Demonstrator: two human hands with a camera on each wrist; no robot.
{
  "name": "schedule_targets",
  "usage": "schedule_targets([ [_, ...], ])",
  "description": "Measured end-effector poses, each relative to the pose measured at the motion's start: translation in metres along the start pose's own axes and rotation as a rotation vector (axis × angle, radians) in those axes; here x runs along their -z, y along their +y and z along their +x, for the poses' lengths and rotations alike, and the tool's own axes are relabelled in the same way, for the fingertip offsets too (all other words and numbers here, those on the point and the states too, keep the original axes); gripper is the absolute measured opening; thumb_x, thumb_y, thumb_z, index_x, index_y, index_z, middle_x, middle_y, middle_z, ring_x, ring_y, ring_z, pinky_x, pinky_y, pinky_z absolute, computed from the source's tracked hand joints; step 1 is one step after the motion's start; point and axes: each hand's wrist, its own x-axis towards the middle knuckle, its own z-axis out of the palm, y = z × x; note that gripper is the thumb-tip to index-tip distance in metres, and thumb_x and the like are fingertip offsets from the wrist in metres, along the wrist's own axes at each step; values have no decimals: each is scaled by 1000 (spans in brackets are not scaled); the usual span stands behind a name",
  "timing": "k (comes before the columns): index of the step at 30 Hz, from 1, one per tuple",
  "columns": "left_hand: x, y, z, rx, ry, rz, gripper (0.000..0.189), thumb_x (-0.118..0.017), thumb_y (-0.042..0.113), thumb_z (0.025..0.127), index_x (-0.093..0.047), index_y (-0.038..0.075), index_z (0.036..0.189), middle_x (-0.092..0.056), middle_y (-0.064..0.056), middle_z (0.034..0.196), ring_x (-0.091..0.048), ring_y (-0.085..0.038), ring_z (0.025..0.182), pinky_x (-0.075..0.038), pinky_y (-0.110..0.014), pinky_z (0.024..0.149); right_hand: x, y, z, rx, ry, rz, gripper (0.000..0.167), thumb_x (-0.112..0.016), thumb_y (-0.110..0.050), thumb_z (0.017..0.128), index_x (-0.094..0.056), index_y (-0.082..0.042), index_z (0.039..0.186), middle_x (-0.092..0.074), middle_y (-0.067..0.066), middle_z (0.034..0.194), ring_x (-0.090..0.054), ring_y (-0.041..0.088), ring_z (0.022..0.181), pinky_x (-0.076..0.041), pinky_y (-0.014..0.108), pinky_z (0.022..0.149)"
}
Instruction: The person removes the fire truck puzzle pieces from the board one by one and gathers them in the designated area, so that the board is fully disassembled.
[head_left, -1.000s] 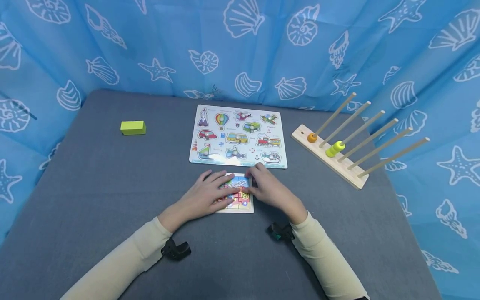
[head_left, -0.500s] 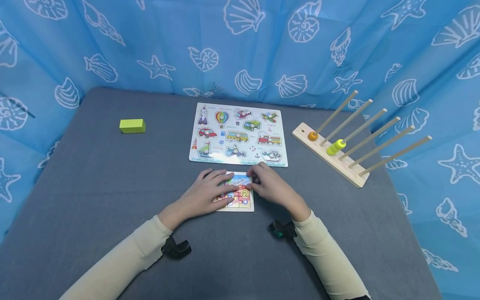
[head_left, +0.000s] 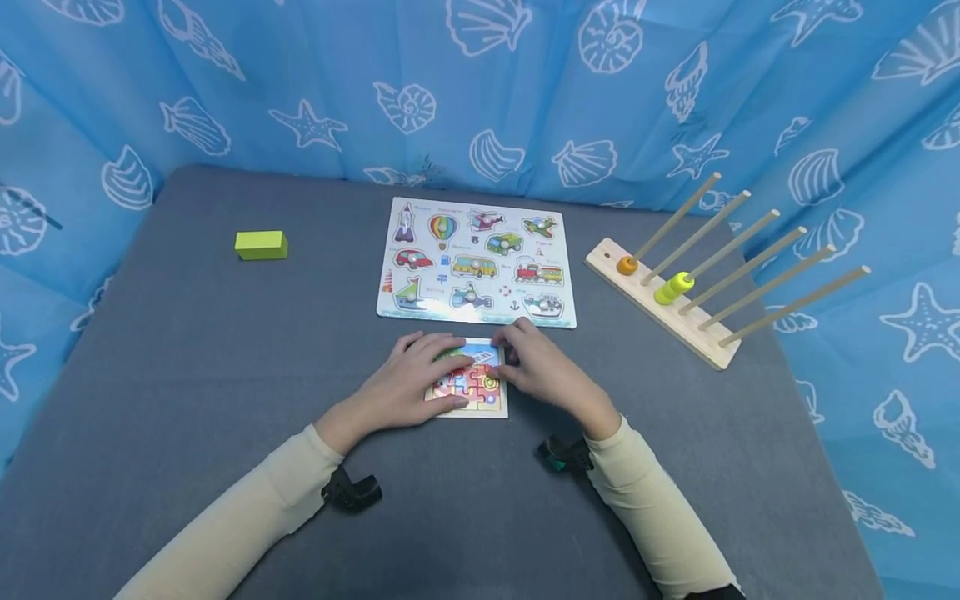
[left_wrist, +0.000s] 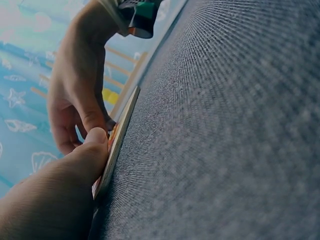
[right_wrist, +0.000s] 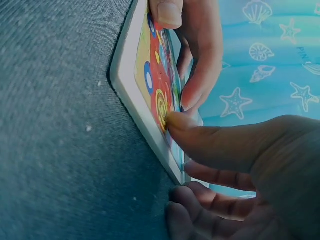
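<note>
A small framed jigsaw puzzle [head_left: 483, 392] with a colourful picture lies flat on the grey table. My left hand [head_left: 397, 379] rests over its left side, fingers spread and fairly straight on the pieces, hiding that part. In the right wrist view the left thumb [right_wrist: 169, 12] lies on the puzzle's face. At the puzzle's right side is my right hand [head_left: 543, 371]. The right thumb [right_wrist: 185, 122] presses on the picture near a yellow ring, while the curled fingers [right_wrist: 220, 175] sit against the frame's edge. Some right fingertips are hidden in the head view.
Just beyond the puzzle lies a white vehicle peg board [head_left: 480, 262]. A wooden peg stand [head_left: 660, 304] with upright rods and orange and yellow-green beads stands at the right. A lime-green block [head_left: 261, 245] lies far left. A blue shell-patterned curtain [head_left: 480, 92] borders the table.
The left fingers have shifted slightly back, showing more of the puzzle's picture. The right hand stays at the puzzle's right edge. The head view has tilted a little.
</note>
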Motion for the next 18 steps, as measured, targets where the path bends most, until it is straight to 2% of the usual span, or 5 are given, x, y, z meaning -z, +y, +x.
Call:
schedule_targets([
  [3, 0, 0, 1, 18, -20, 9, 56, -55, 57, 90, -53, 25, 136, -42, -3, 146, -35, -20, 136, -23, -54, 109, -2, 1, 1, 6, -4, 21, 28, -74, -21, 85, -60, -4, 103, -49, 8, 97, -49, 17, 80, -42, 29, 67],
  [6, 1, -1, 0, 31, -22, 0, 58, -54, 57, 91, -50, 23, 138, -42, -3, 146, -35, -20, 137, -22, -53, 110, -5, 2, 2, 1, -6, 46, 28, -73, -21, 85, -59, -4, 102, -47, 8, 97, -48, 17, 80, -41, 29, 67],
  [12, 0, -3, 1, 19, 48, -13, 58, -59, 52, 89, -54, 18, 136, -50, -3, 139, -40, -19, 132, -26, -51, 108, -2, 4, 2, -32, -39, 64, 34, -72, -19, 86, -57, -4, 114, -48, 9, 103, -50, 20, 85, -42, 31, 69],
  [18, -1, -3, 1, -15, 87, -15, 55, -64, 51, 86, -59, 19, 131, -55, -2, 133, -45, -19, 127, -31, -47, 103, -1, 4, 1, -12, -50, 73, 40, -72, -20, 86, -57, -6, 121, -48, 10, 104, -51, 20, 86, -42, 30, 69],
])
